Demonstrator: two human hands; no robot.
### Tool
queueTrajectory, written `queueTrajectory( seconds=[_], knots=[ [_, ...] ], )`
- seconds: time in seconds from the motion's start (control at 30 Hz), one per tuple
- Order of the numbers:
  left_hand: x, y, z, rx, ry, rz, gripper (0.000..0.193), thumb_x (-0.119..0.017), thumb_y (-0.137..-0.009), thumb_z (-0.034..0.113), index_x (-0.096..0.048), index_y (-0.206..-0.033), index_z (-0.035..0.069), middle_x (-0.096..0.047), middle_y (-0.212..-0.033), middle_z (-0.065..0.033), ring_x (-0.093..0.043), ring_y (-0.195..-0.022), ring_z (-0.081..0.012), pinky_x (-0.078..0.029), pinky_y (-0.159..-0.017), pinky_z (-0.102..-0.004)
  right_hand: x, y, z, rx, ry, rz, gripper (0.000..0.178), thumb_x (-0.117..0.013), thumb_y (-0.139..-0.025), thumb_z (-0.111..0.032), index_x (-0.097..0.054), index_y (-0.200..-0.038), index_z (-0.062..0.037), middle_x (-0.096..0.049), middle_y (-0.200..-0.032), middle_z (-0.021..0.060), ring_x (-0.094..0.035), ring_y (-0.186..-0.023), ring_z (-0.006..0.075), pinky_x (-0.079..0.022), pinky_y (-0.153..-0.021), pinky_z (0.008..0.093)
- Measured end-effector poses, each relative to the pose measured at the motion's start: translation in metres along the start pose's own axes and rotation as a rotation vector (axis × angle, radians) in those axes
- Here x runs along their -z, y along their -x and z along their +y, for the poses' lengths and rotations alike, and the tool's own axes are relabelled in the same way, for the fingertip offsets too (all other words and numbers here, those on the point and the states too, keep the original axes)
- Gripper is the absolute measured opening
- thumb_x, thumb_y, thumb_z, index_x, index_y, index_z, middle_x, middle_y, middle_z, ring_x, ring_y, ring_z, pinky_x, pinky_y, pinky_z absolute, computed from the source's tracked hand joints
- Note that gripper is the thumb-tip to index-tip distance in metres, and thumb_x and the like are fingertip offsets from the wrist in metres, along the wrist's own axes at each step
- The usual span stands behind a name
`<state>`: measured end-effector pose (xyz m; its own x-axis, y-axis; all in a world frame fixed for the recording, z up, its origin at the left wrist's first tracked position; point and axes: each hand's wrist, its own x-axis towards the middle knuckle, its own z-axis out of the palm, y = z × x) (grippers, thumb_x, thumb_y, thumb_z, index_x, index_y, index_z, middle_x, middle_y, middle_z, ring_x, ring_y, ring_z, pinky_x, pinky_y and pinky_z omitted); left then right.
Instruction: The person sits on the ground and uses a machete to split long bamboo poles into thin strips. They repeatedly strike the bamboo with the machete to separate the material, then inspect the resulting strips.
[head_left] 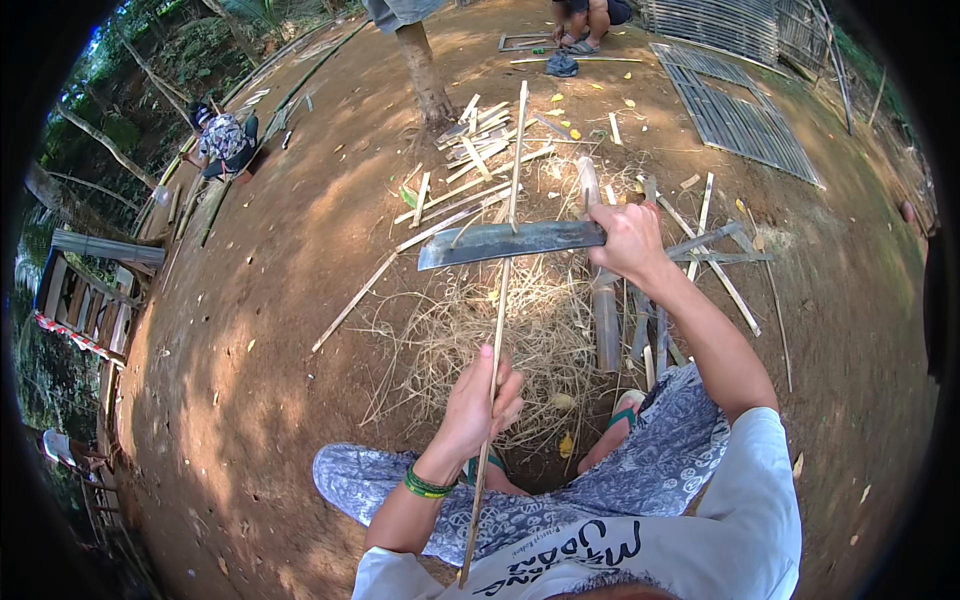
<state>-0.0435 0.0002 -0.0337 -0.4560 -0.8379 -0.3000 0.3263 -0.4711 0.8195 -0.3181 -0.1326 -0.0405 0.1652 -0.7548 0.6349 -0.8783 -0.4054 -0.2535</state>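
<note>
L hand [478, 402] fingers wrapped round bamboo strip [503, 270]; R hand [627, 240] fist grips blade [505, 242] across it.

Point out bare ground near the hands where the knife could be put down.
Bare dirt left of the shavings, out to the fence; more dirt right of the right hand. Crowded: bamboo strips ahead by the trunk, slats under the knife.
</note>
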Motion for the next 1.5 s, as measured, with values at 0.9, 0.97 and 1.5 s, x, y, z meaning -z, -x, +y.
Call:
queueTrajectory(
  seconds=[0.9, 0.97, 1.5],
  knots=[
    [0.034, -0.026, -0.010, 0.285, 0.553, -0.321, 0.044, -0.028, -0.108, 0.049, -0.040, -0.083, 0.015, -0.035, -0.052, 0.0026, -0.030, -0.034, -0.0071, -0.024, -0.031, -0.0212, 0.015, 0.006, -0.003, -0.230, -0.168, -0.072, 0.020, -0.067, -0.079, -0.021, -0.075, -0.086, -0.0044, -0.063, -0.057, 0.0175, -0.065, -0.055, 0.0341, -0.054, -0.060, 0.0447],
    [0.029, -0.034, -0.007, 0.285, 0.584, -0.348, 0.044, -0.028, -0.108, 0.050, -0.040, -0.083, 0.015, -0.035, -0.053, 0.0022, -0.031, -0.034, -0.0072, -0.024, -0.031, -0.0213, 0.011, 0.016, -0.025, -0.131, -0.116, -0.145, 0.014, -0.068, -0.075, -0.018, -0.072, -0.079, -0.0054, -0.064, -0.059, 0.0168, -0.067, -0.057, 0.0342, -0.053, -0.058, 0.0471],
    [0.046, 0.026, -0.030, 0.423, 0.407, -0.338, 0.047, -0.031, -0.106, 0.055, -0.038, -0.078, 0.017, -0.033, -0.049, 0.0039, -0.030, -0.033, -0.0058, -0.021, -0.031, -0.0219, 0.049, -0.013, 0.067, -0.477, 0.064, 0.095, 0.027, -0.064, -0.084, -0.027, -0.073, -0.087, -0.0019, -0.067, -0.071, 0.0248, -0.068, -0.070, 0.0437, -0.055, -0.070, 0.0523]
  ],
)
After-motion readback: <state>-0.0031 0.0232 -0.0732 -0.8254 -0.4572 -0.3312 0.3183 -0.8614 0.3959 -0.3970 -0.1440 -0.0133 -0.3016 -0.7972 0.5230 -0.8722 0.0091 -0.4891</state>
